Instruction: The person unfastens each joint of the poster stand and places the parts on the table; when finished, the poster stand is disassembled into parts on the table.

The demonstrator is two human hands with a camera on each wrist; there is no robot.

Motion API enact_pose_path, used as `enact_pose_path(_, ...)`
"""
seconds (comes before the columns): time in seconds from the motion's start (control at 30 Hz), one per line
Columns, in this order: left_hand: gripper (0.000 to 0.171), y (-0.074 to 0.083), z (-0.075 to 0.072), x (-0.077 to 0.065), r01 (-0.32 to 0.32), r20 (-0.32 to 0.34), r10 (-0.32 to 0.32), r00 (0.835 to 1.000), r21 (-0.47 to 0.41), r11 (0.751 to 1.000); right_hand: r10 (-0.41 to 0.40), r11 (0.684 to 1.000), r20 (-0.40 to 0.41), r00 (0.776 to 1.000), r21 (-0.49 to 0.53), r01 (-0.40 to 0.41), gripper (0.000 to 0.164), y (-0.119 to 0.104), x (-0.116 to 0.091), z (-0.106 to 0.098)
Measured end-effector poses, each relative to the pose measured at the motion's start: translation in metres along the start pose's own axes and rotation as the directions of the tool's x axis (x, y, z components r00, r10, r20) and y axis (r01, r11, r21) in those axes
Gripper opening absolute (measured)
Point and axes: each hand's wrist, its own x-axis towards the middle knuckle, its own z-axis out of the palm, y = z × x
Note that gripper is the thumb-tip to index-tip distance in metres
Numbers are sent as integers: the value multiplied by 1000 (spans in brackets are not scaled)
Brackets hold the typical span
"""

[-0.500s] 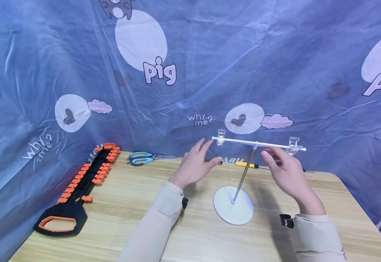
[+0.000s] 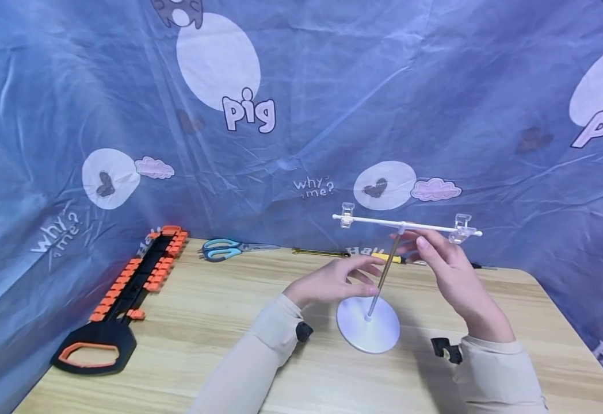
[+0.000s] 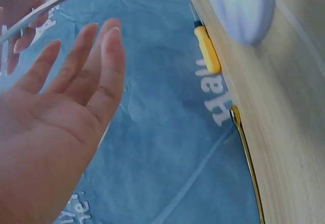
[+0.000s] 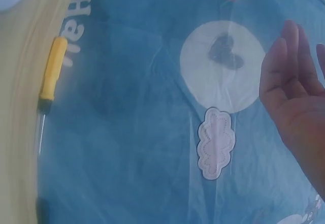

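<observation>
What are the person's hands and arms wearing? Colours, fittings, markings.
Left hand and right hand: bare, no gloves or rings visible. Left sleeve and right sleeve: long, pale beige, no markings visible. A small black fitting sits by the left wrist, another black fitting by the right. No cables visible.

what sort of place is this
Probably a makeshift indoor workspace, perhaps a home craft or filming corner: a wood-grain table, a creased blue cartoon-print cloth hung behind it, and blue-and-black-handled scissors lying near its far edge.
</observation>
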Motion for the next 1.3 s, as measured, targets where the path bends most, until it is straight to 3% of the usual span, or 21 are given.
enact_pose_path(0.13,60,2,3,1,-13,15,13,1000,-25,1000,-35,995,10,999,99,34,35,-2,1,3)
enact_pose_path(0.3,56,2,5,4,-20,25,19,1000,16,1000,-68,980,39,997,189,59,38,-3,0,4)
enact_pose_path(0.5,48,-3,9,8,-15,59,13,998,31,999,-98,928,23,995,364,83,40,-5,1,8)
enact_pose_path(0.87,31,-5,15,10,-63,43,59,997,98,993,-71,841,32,997,540,43,45,-7,5,21)
enact_pose_path(1.1,30,-4,19,11,-67,-32,72,997,154,986,-7,870,-18,1000,494,15,42,-11,4,29)
enact_pose_path(1.3,26,-1,20,12,-63,-101,80,992,160,985,13,860,-58,998,510,18,42,-15,5,32)
